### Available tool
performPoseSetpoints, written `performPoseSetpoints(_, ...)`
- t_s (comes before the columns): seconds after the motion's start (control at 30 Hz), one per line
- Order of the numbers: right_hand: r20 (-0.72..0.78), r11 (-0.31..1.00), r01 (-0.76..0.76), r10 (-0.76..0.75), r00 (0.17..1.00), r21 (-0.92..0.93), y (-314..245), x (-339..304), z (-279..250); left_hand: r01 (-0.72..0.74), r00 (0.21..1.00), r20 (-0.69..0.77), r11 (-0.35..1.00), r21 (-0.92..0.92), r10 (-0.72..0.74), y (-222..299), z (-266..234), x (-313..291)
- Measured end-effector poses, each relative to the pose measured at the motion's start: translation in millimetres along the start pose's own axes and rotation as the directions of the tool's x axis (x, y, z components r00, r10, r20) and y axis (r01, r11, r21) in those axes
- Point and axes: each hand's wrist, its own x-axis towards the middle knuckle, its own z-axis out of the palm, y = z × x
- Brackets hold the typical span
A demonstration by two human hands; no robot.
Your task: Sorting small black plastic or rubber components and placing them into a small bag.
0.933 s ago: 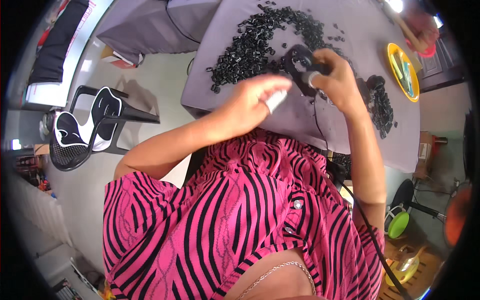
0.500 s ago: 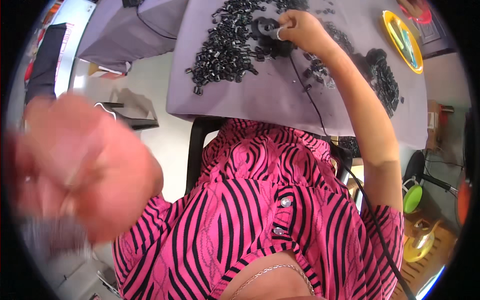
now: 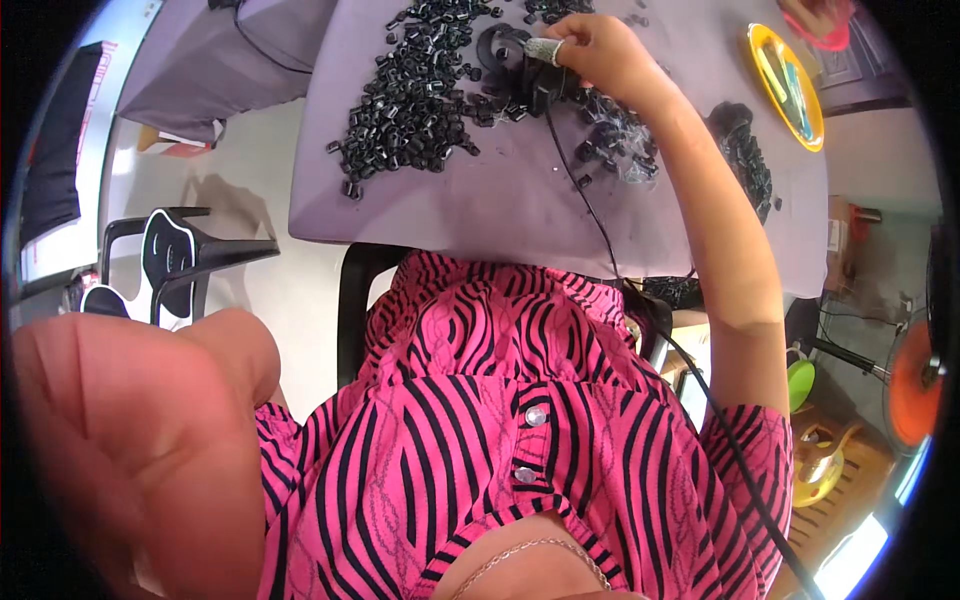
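My left hand is raised close in front of me at the lower left, large and blurred. Its palm side shows, but its fingers cannot be made out. Over the far part of the table, my right hand is closed, with a whitish cover on one finger. The covered finger is beside a black ring-shaped piece among dark parts. Whatever the fingertips pinch is hidden. Left of this hand spreads a pile of small black pieces. More black pieces with clear wispy scraps lie under the wrist.
A black cable runs from the dark parts over the table edge and past my lap. Another black heap lies beyond my right forearm, near a yellow oval tray. A black chair stands on the floor at left.
My left hand has moved down and nearer to me. My right hand stays by the black ring piece, with the finger cover showing more. The whole view has shifted slightly.
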Motion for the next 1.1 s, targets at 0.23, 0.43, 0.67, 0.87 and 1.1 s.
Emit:
performPoseSetpoints(0.23,-0.049,0.969,0.173,-0.184,0.982,-0.178,3,-19,-3,0.003,0.999,0.038,0.999,-0.049,-0.001,-11,4,5)
performPoseSetpoints(0.43,-0.226,0.913,0.405,-0.405,0.886,-0.05,-17,-62,-53,0.013,0.997,0.071,0.996,-0.085,-0.007,-5,8,-3)
performPoseSetpoints(0.67,-0.165,0.967,0.077,-0.037,0.986,0.243,-15,-99,-77,0.068,0.984,0.172,0.991,-0.111,-0.048,-38,26,30)
performPoseSetpoints(0.87,-0.15,0.878,0.035,0.042,0.988,0.477,16,-94,-70,0.258,0.958,0.121,0.966,0.025,-0.259,-73,76,50)
performPoseSetpoints(1.1,-0.165,0.86,0.072,0.014,0.986,0.504,22,-98,-77,-0.116,0.61,0.66,0.774,0.622,-0.439,-164,105,69)
